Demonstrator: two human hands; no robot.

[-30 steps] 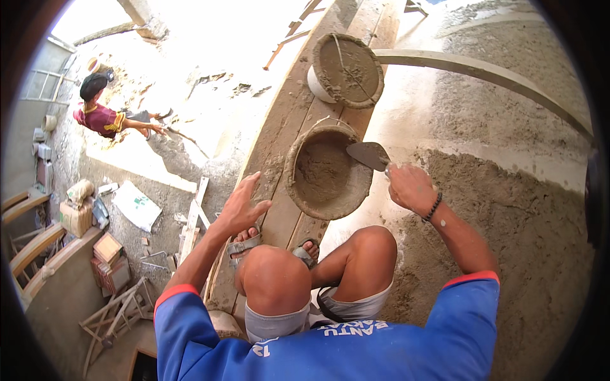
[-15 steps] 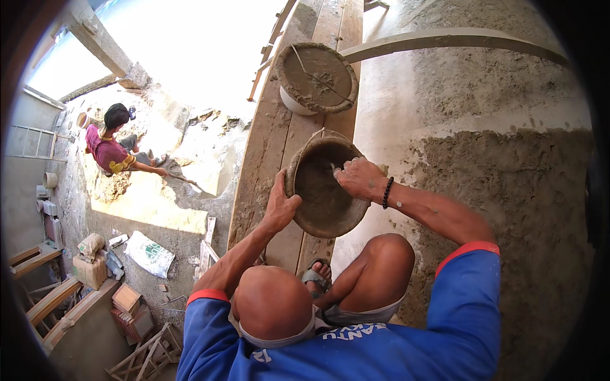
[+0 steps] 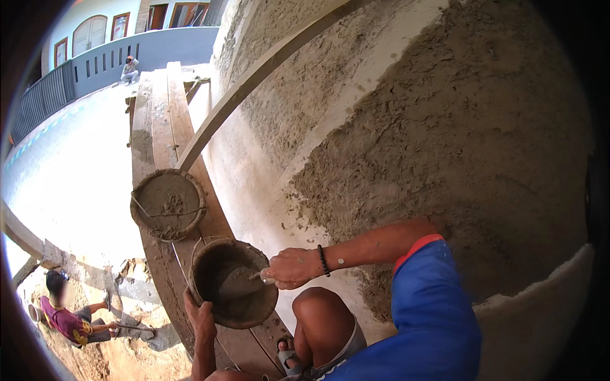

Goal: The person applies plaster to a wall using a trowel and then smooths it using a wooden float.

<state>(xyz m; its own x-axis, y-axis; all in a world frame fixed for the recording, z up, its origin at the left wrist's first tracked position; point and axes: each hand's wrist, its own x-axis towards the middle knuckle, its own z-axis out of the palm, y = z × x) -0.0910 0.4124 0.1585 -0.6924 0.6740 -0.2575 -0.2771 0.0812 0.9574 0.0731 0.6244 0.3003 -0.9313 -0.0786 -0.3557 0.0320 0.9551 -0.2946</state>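
Observation:
A mortar-crusted bucket stands tilted on wooden planks, holding wet mortar. My left hand is closed on its rim at the left side. My right hand grips the handle of a trowel, whose blade is down inside this bucket. Beyond it a second bucket, full of grey mortar with a wire handle across it, sits on the planks.
A rough, partly plastered wall rises at my right, with a long wooden batten against it. A co-worker in a maroon shirt sits low at the left. Another person squats far off near a grey fence.
My left hand went from open to gripping the bucket rim, and the trowel went down into the bucket. My view has swung right toward the wall and farther along the planks.

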